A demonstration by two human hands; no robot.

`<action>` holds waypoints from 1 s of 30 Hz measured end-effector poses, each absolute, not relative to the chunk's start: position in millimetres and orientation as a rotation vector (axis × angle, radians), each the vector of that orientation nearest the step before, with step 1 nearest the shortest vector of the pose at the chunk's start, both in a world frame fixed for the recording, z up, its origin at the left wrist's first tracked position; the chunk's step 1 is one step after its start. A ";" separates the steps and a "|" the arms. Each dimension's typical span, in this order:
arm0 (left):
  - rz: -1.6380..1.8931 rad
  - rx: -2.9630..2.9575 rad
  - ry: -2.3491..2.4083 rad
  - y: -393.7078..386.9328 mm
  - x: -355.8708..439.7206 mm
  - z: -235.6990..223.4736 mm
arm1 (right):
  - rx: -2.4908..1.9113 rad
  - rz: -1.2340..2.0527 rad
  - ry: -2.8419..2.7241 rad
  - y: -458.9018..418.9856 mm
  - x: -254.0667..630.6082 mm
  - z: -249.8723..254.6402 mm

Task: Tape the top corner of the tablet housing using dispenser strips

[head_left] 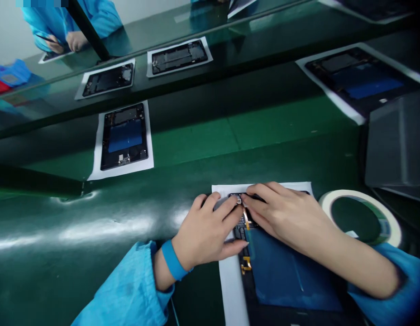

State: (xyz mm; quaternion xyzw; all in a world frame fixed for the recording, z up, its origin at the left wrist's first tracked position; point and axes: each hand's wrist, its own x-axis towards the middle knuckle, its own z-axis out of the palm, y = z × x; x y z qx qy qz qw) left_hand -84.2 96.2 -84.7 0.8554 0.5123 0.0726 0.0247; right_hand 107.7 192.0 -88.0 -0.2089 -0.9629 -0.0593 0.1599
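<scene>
An opened tablet (291, 267) lies on a white sheet (229, 285) in front of me, its blue-covered battery, circuit parts and orange flex cables exposed. My left hand (210, 231), with a blue wrist strap (174, 260), rests over its upper left corner, fingers bent but apart and thumb stretched across the board. Its fingertips touch around a small silver part (239, 199). From the other side my right hand (278, 206) reaches to the same spot, thumb and fingers pressed together near that part. Whatever is between the right fingertips is hidden.
A roll of tape (395, 226) lies right of the tablet, below a dark grey box-like object (396, 140). Other opened tablets (126, 136) sit on white sheets along the green bench (203, 140) and raised shelf. A dark post (88, 29) stands before a co-worker in blue sleeves (104, 18).
</scene>
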 end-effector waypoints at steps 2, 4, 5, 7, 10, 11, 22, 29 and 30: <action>0.219 2.624 1.598 97.0 -93.1 -79.3 | -0.573 -0.222 -2.779 187.5 107.4 -87.4; 0.150 2.556 1.720 97.9 -117.0 -68.4 | -0.533 -0.263 -2.773 183.7 111.3 -90.8; 0.065 2.490 1.846 98.1 -134.8 -60.7 | -0.490 -0.266 -2.757 182.2 115.0 -94.4; -0.173 2.292 2.173 97.9 -178.5 -42.6 | -0.377 -0.238 -2.700 179.8 125.3 -104.6; -0.486 2.022 2.461 98.7 -244.3 -20.8 | -0.296 -0.130 -2.611 175.6 142.9 -123.8; -0.549 1.976 2.475 100.0 -261.6 -17.7 | -0.308 -0.087 -2.596 173.7 148.1 -129.8; -0.761 1.898 2.440 127.1 -279.7 -2.2 | -0.430 0.733 -2.462 149.7 146.6 -129.1; -0.464 2.422 2.059 58.0 -76.9 12.6 | -0.806 2.309 -1.249 151.9 133.1 -110.7; -0.211 2.683 1.781 43.3 -49.8 9.4 | -0.891 2.309 -1.189 150.7 147.7 -114.2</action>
